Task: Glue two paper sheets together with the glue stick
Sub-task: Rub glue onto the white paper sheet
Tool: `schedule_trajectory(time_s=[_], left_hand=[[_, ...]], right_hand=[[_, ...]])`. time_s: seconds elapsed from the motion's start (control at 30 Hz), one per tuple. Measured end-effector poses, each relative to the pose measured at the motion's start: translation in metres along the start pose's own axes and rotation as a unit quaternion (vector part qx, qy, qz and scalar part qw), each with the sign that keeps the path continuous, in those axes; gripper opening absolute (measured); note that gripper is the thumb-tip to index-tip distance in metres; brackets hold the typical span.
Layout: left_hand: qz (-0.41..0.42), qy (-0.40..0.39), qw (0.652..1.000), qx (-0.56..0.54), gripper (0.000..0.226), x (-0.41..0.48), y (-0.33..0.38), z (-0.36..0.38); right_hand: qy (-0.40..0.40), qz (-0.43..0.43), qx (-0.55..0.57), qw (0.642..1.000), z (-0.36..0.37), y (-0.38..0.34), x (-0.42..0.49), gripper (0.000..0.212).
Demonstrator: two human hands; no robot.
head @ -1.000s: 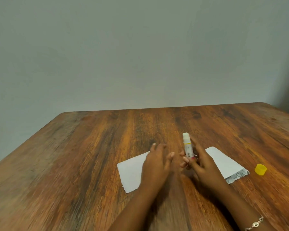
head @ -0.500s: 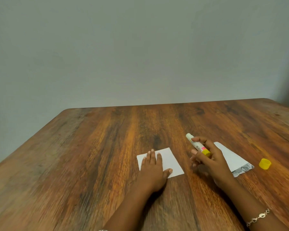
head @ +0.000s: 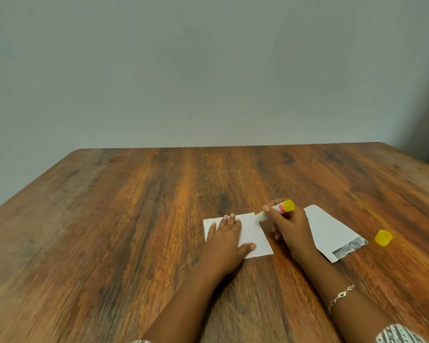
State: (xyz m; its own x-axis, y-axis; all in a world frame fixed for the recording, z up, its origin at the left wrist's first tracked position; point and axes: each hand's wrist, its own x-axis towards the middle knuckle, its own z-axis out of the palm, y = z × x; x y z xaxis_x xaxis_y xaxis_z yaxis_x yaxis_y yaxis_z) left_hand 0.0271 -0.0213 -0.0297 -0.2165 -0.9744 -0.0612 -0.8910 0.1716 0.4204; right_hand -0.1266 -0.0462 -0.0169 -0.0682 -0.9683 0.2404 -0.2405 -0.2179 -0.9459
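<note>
A small white paper sheet (head: 254, 233) lies flat on the wooden table (head: 134, 219). My left hand (head: 224, 240) presses on it with straight fingers. My right hand (head: 291, 226) grips the uncapped glue stick (head: 276, 209), tilted so its white tip meets the sheet's far right corner and its yellow base points up and right. A second white sheet (head: 331, 231), with a printed patch at its near end, lies to the right of my right hand. The yellow cap (head: 383, 237) sits alone farther right.
A plain grey wall rises behind the table's far edge. The table's right edge runs close past the yellow cap. A bracelet circles my right wrist (head: 341, 297).
The glue stick went from upright to tipped over, its tip brought down to the sheet's corner. My left hand settled flat on the small sheet, which shifted right.
</note>
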Motion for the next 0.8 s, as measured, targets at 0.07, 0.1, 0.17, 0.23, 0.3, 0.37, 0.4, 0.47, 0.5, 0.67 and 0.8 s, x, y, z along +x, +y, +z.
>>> schedule_trajectory(time_s=[0.07, 0.1, 0.17, 0.23, 0.3, 0.37, 0.4, 0.47, 0.5, 0.67, 0.8], left_hand=[[-0.002, 0.000, 1.000, 0.000, 0.068, 0.000, 0.000, 0.001], [-0.003, 0.000, 1.000, -0.001, 0.068, 0.000, 0.000, 0.001], [-0.006, -0.001, 1.000, -0.003, 0.068, 0.000, 0.001, 0.000], [-0.008, -0.003, 1.000, -0.004, 0.068, 0.000, 0.001, 0.000], [-0.010, -0.003, 1.000, -0.008, 0.068, 0.000, 0.002, 0.000], [-0.012, -0.002, 1.000, -0.008, 0.068, 0.000, 0.002, 0.001], [-0.014, -0.003, 1.000, -0.006, 0.068, 0.000, 0.002, 0.001], [-0.016, -0.003, 1.000, -0.003, 0.068, 0.000, 0.002, 0.001], [-0.015, -0.003, 1.000, -0.003, 0.069, 0.001, 0.002, 0.001], [-0.016, 0.000, 1.000, 0.000, 0.068, 0.001, 0.001, 0.003], [-0.017, 0.003, 1.000, 0.002, 0.067, 0.002, 0.001, 0.004]], right_hand=[[0.005, 0.005, -0.019, 1.000, 0.002, 0.001, 0.006, 0.011], [0.000, 0.006, -0.024, 1.000, 0.004, 0.001, 0.008, 0.012], [-0.012, 0.010, -0.031, 0.999, 0.006, 0.003, 0.013, 0.015], [-0.018, 0.017, -0.048, 0.999, 0.007, 0.004, 0.017, 0.017], [-0.014, 0.023, -0.061, 0.998, 0.009, 0.006, 0.021, 0.019], [-0.006, 0.022, -0.072, 0.997, 0.010, 0.006, 0.024, 0.019], [-0.003, 0.021, -0.079, 0.997, 0.011, 0.006, 0.025, 0.020], [0.001, 0.020, -0.085, 0.996, 0.012, 0.007, 0.026, 0.024], [0.004, 0.021, -0.088, 0.996, 0.012, 0.007, 0.027, 0.025], [0.002, 0.027, -0.099, 0.995, 0.013, 0.008, 0.028, 0.024], [-0.004, 0.031, -0.105, 0.994, 0.013, 0.010, 0.028, 0.025]])
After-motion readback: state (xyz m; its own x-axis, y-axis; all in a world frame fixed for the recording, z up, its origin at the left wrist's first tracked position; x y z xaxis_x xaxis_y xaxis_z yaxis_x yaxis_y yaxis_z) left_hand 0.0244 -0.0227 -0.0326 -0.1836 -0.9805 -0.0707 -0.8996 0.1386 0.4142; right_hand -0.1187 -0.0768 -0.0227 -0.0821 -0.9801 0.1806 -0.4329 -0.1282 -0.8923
